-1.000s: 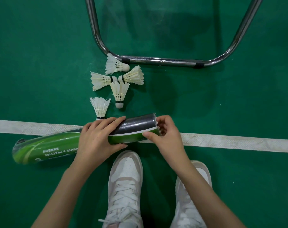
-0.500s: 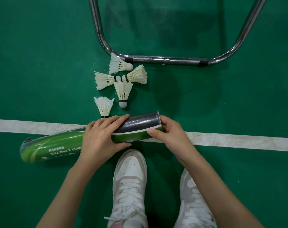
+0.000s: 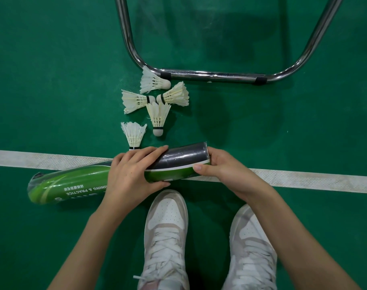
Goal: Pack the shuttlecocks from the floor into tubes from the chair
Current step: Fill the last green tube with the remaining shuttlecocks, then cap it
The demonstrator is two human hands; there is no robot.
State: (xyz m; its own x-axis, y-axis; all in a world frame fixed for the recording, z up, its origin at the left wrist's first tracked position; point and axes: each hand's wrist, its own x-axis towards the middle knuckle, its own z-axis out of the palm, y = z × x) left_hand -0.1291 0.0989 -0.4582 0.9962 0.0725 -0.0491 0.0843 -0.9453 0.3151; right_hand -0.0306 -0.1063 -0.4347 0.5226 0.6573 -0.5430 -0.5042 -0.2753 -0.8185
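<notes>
Head view, looking straight down at a green court floor crossed by a white line. A long green-and-grey tube is held lying sideways just above that line, its grey end toward the right and its green end, wrapped in clear film, reaching out to the left. The left hand wraps over the tube's middle, fingers curled across the top and thumb underneath. The right hand grips the grey end, thumb pressed along the near side and fingers curled round the rim at the far side; whether that end is capped cannot be told.

Five white feather shuttlecocks lie on the floor just beyond the tube. The nearest shuttlecock has its cork hidden behind the left hand's fingers. A second points its cork toward the tube. Two more and lie cork to cork, nearly touching, and the farthest one rests against the chrome chair frame, whose tubing bends up both sides.

Two white lace-up shoes stand below the tube
</notes>
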